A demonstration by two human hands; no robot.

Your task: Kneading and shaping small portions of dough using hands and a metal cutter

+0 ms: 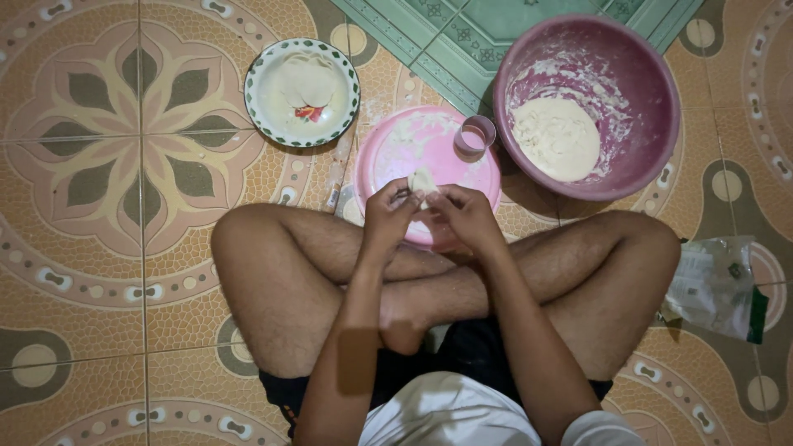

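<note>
Head view: your left hand [390, 213] and right hand [467, 216] both pinch the small dough piece [423, 181], which sits between and just above the fingertips, equally near both, over the pink plate [388, 157]; long axis unclear.

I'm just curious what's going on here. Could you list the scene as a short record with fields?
Setting: patterned tile floor, person sitting cross-legged
Left hand: pinching a small dough piece
Right hand: on the same dough piece
Under hands: pink tray with a ring cutter
Right of tray: purple bowl holding dough mass
Left of tray: green-rimmed plate with flat dough rounds
</note>
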